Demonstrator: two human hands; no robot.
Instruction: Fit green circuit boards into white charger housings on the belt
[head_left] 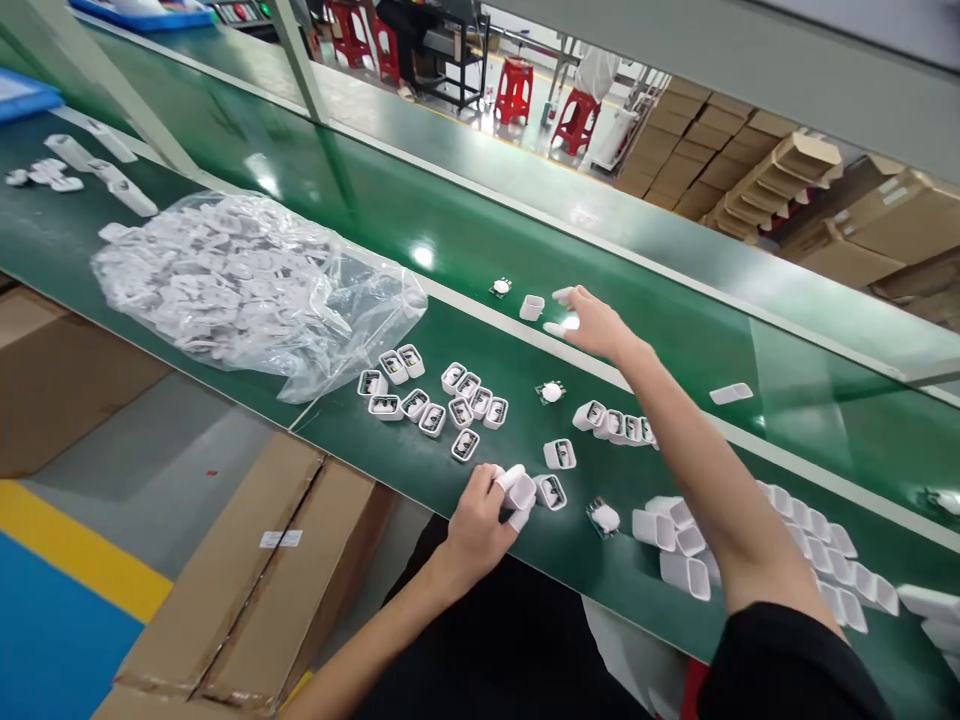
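Note:
My left hand (480, 525), with white covers on its fingertips, pinches a small white plastic housing (522, 491) at the near edge of the green bench. My right hand (594, 322) reaches over the green belt with thumb and fingers apart and nothing between them. Just left of its fingertips another white housing (532, 308) stands on the belt, apart from them. A small circuit board with a white dome (501, 287) lies further left. Beside my left hand are a housing with a board inside (551, 492) and a loose domed board (603, 517).
Several filled housings (466, 444) stand mid-bench. A clear plastic bag of white parts (247, 280) lies to the left. Hollow white housings (685, 577) cluster at right, partly behind my right arm. A cardboard box (247, 570) sits below the bench edge. A metal post (296, 60) rises beyond.

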